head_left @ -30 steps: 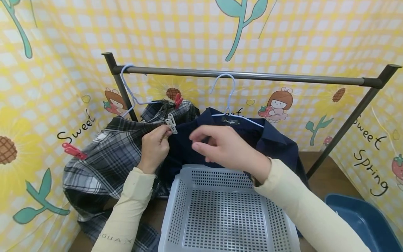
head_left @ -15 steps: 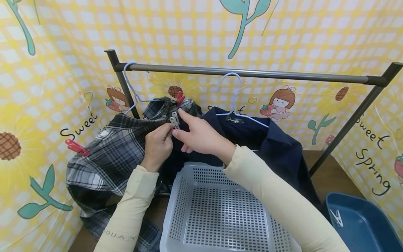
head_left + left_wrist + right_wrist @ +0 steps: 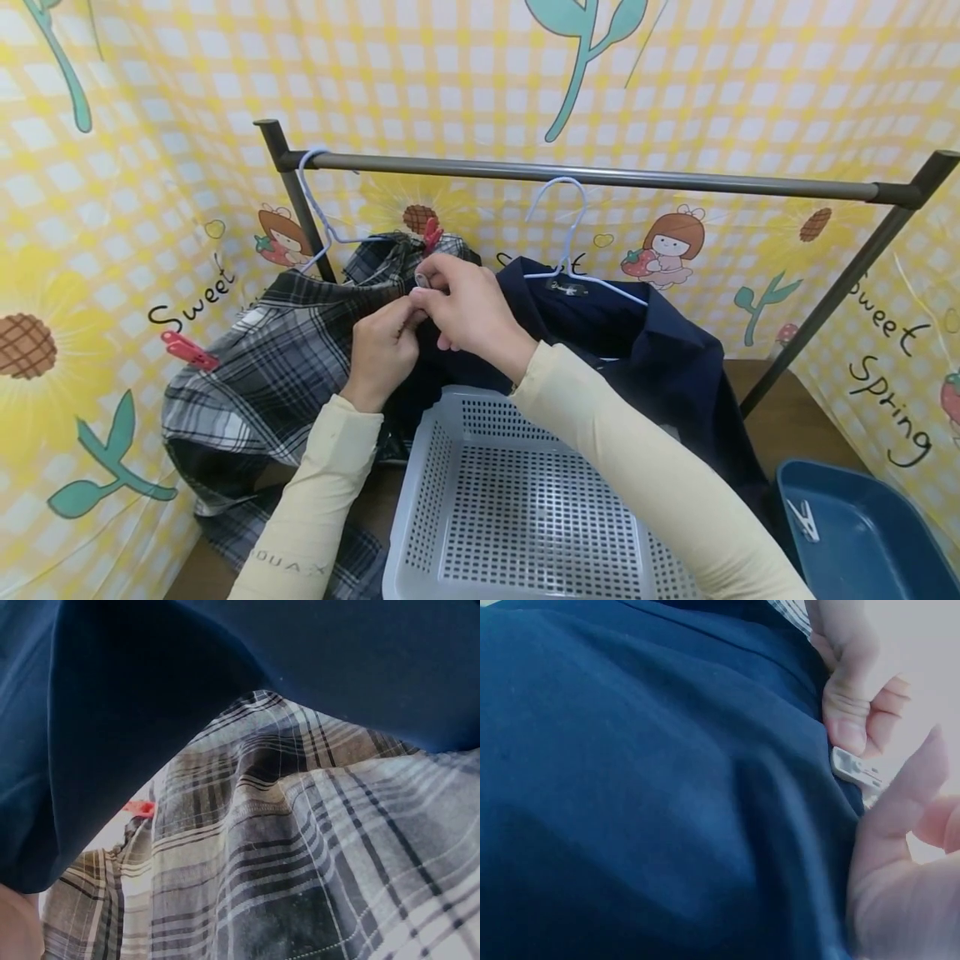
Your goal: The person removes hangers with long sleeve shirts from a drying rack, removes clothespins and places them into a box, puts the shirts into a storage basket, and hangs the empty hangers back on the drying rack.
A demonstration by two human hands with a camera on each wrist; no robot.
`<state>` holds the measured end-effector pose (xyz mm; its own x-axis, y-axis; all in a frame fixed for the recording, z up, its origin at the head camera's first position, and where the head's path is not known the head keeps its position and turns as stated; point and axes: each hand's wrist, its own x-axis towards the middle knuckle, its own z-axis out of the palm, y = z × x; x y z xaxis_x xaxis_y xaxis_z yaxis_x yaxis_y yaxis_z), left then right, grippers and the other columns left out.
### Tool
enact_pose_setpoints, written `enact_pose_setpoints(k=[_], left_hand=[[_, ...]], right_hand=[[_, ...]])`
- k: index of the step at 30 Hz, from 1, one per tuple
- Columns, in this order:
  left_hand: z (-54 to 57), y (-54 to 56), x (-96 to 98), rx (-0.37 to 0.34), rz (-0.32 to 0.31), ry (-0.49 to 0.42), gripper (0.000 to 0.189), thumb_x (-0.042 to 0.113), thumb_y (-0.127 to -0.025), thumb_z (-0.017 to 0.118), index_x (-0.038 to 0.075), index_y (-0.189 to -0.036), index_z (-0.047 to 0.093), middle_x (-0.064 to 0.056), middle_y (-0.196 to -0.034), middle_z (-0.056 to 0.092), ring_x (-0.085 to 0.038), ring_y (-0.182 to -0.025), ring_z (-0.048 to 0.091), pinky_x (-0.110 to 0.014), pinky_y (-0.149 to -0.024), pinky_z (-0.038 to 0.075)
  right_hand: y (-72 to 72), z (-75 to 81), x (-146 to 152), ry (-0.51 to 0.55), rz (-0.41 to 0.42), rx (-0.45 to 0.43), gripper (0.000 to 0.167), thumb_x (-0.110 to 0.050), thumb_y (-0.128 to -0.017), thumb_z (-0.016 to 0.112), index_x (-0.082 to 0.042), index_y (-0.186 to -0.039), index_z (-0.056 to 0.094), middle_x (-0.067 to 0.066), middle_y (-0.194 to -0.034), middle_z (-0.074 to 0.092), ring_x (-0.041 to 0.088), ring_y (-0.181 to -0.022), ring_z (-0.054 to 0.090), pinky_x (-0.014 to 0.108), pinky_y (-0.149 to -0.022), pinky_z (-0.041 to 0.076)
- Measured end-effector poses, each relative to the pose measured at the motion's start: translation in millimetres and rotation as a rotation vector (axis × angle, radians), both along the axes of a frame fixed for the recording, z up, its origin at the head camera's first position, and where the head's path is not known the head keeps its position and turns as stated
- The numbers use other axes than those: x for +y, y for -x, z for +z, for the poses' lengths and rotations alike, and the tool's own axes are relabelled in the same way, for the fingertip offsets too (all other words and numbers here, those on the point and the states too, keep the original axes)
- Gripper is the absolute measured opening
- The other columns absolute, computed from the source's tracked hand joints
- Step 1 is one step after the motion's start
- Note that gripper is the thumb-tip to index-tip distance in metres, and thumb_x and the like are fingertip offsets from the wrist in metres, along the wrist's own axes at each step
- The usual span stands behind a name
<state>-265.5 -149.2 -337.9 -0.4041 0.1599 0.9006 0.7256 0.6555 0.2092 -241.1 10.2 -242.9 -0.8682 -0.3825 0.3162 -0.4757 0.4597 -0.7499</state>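
A navy shirt (image 3: 682, 358) hangs on a light blue hanger (image 3: 577, 242) in the head view. At its left shoulder my left hand (image 3: 384, 350) pinches the navy cloth. A grey clothespin (image 3: 855, 768) sits at the cloth's edge beside the left thumb in the right wrist view. My right hand (image 3: 476, 312) pinches that clothespin between thumb and forefinger, and mostly covers it in the head view. A plaid shirt (image 3: 277, 358) hangs left of the hands, with red clothespins (image 3: 191, 350) on it. Navy cloth hides the left fingers in the left wrist view.
A grey perforated basket (image 3: 431, 467) stands below the hands. To the right, a blue tray (image 3: 862, 500) holds a white clothespin (image 3: 804, 521). A dark metal rail (image 3: 600, 175) crosses behind the clothes, before a yellow checked cloth backdrop (image 3: 450, 75).
My right hand has moved left to the grey clothespin, and its thumb and forefinger have closed on it. The left hand has stayed at the navy shirt's shoulder.
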Motion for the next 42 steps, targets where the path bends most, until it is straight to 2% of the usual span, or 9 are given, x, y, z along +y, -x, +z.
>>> enact_pose_setpoints(k=[5,9,12,15,19,22,31,37,42], left_hand=[[1.2,2.2,3.0,0.031,-0.002,-0.004,0.012,-0.004,-0.092,0.065,0.000,-0.082,0.062,-0.011,-0.068,0.056,-0.026,-0.055,0.048,-0.040,-0.051,0.043],[1.3,3.9,4.1,0.040,0.001,-0.019,0.015,-0.005,-0.092,0.065,0.000,-0.079,0.060,-0.011,-0.067,0.056,-0.026,-0.055,0.048,-0.040,-0.051,0.042],[1.4,4.4,4.1,0.035,0.000,-0.012,0.010,-0.005,-0.091,0.066,0.000,-0.084,0.064,-0.012,-0.073,0.062,-0.028,-0.059,0.055,-0.042,-0.055,0.047],[2.6,4.4,4.1,0.030,0.009,-0.006,0.007,-0.004,-0.092,0.066,0.000,-0.086,0.065,-0.014,-0.077,0.066,-0.030,-0.062,0.059,-0.045,-0.057,0.049],[4.0,4.9,3.5,0.025,0.027,-0.006,0.004,-0.002,-0.093,0.066,-0.001,-0.089,0.067,-0.015,-0.079,0.068,-0.031,-0.063,0.062,-0.046,-0.058,0.050],[4.6,4.8,3.0,0.011,0.022,0.000,0.004,-0.002,-0.094,0.066,-0.001,-0.092,0.069,-0.015,-0.082,0.069,-0.031,-0.067,0.064,-0.046,-0.062,0.052],[2.9,4.1,0.9,-0.016,0.007,-0.024,0.004,-0.003,-0.093,0.067,-0.002,-0.091,0.071,-0.015,-0.086,0.071,-0.031,-0.075,0.068,-0.047,-0.069,0.055],[-2.8,3.9,-2.8,-0.030,0.022,-0.035,0.005,-0.003,-0.093,0.067,-0.002,-0.092,0.071,-0.015,-0.087,0.072,-0.031,-0.075,0.068,-0.047,-0.069,0.055],[-9.8,5.6,-7.4,-0.007,0.033,-0.032,0.006,0.000,-0.094,0.066,-0.001,-0.091,0.070,-0.014,-0.085,0.071,-0.029,-0.073,0.067,-0.044,-0.067,0.054]], right_hand=[[3.9,-7.2,-1.6,0.032,-0.018,0.185,0.006,-0.009,-0.101,0.062,-0.007,-0.106,0.065,0.003,-0.086,0.067,0.015,-0.053,0.059,0.027,-0.053,0.050],[5.8,-10.2,-2.2,0.056,-0.033,0.342,0.004,-0.006,-0.099,0.064,-0.008,-0.097,0.067,0.001,-0.087,0.069,0.011,-0.065,0.058,0.023,-0.060,0.048],[3.0,-8.0,0.5,0.138,-0.005,0.302,0.007,-0.009,-0.099,0.065,-0.007,-0.105,0.066,0.003,-0.091,0.069,0.013,-0.057,0.058,0.025,-0.055,0.050],[-2.9,-3.2,5.2,0.221,0.043,0.171,0.023,-0.016,-0.100,0.065,-0.008,-0.122,0.061,0.003,-0.100,0.069,0.018,-0.050,0.060,0.031,-0.051,0.053],[-14.7,2.2,16.7,0.249,0.092,0.090,0.037,-0.021,-0.100,0.067,-0.011,-0.134,0.055,0.004,-0.113,0.068,0.019,-0.055,0.064,0.035,-0.053,0.054],[-25.2,4.7,30.1,0.232,0.106,0.151,0.038,-0.020,-0.098,0.069,-0.010,-0.133,0.057,0.005,-0.113,0.067,0.016,-0.061,0.067,0.033,-0.057,0.055],[-57.0,13.8,87.5,0.261,0.088,0.381,0.032,-0.006,-0.093,0.073,0.000,-0.122,0.062,0.005,-0.092,0.072,0.014,-0.067,0.070,0.031,-0.060,0.057],[-68.4,6.6,137.0,0.264,0.008,0.396,0.029,0.004,-0.091,0.072,0.001,-0.118,0.062,0.004,-0.085,0.071,0.016,-0.068,0.069,0.030,-0.061,0.057],[-79.5,-9.7,182.3,0.166,-0.110,0.372,0.032,0.004,-0.090,0.072,-0.001,-0.120,0.063,0.003,-0.083,0.070,0.014,-0.068,0.069,0.024,-0.062,0.055]])
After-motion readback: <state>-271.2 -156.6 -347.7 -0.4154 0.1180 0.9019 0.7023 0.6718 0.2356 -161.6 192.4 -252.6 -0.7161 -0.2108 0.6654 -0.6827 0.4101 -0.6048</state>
